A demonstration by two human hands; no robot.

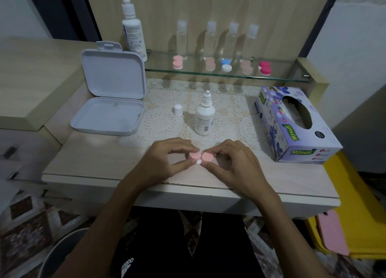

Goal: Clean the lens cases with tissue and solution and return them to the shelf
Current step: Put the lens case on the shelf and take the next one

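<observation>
A pink two-cap lens case (54,157) with a white body is held over the near edge of the table. My left hand (165,160) pinches its left cap between thumb and fingers. My right hand (236,162) pinches the right cap the same way. Behind my hands an uncapped white solution bottle (204,116) stands on the lace mat, its cap (178,110) beside it. A tissue box (292,125) lies to the right. Several more lens cases sit on the glass shelf (229,74): pink (177,62), blue and white (226,65), magenta (265,67).
An open grey plastic box (108,110) sits at the left of the table. A tall solution bottle (133,29) and several clear bottles (211,39) stand on the shelf. A round bin (62,254) is on the floor at lower left, yellow containers (342,225) at lower right.
</observation>
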